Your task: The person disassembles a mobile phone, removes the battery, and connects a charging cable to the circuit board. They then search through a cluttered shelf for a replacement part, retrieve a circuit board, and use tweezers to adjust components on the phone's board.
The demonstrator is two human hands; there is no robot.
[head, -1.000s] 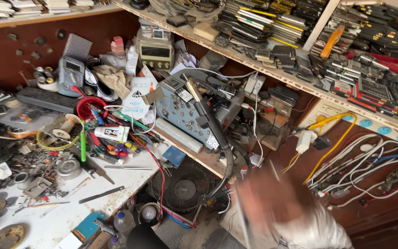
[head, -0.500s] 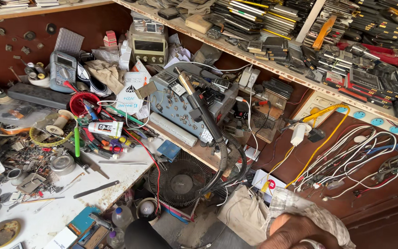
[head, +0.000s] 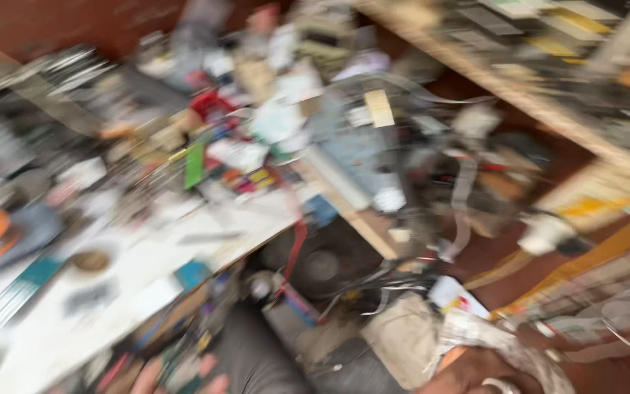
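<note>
The whole view is smeared by motion. My right hand [head: 475,373] shows only partly at the bottom edge, right of centre, with a metal ring or bangle on it. Crumpled whitish fabric [head: 504,339] lies against it; whether that is a held cloth or a sleeve cannot be told, and the fingers are hidden. A beige cloth bundle [head: 402,339] sits just left of the hand. My left hand is out of view.
A white workbench [head: 147,270] on the left is covered with tools, wires and small parts. A dark round fan or speaker [head: 322,266] sits under the bench edge. A wooden shelf [head: 548,109] with stacked devices runs along the upper right, with white and yellow cables [head: 607,292] below it.
The camera has swung quickly and the picture has gone blurred. My right hand stays low at the bottom right, close to the cloth bundle.
</note>
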